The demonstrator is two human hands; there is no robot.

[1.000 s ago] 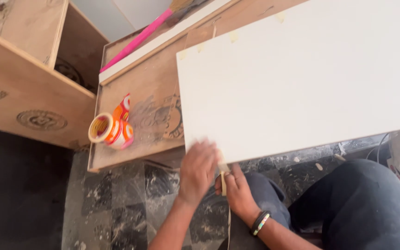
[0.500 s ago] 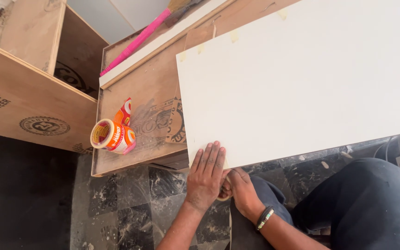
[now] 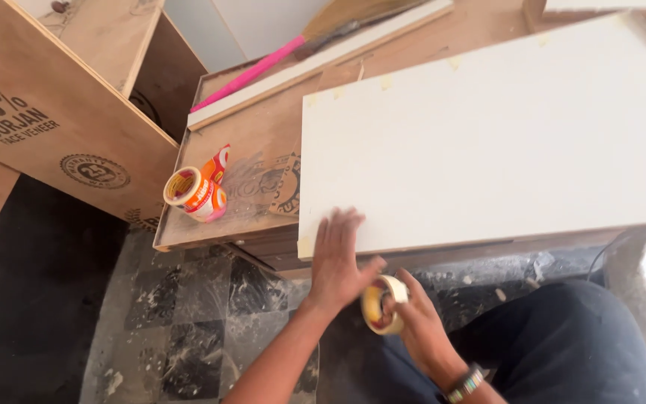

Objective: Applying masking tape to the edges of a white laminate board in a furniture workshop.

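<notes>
A roll of pale masking tape (image 3: 383, 304) stands on edge just below the near edge of a flat white board (image 3: 487, 135), which lies on a plywood sheet.

Bright even daylight, soft shadows, white board (image 3: 487, 135) slightly overexposed, mild motion blur

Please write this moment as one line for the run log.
left hand: flat on white panel edge | right hand: holds masking tape roll | nearby: orange container on plywood board
</notes>
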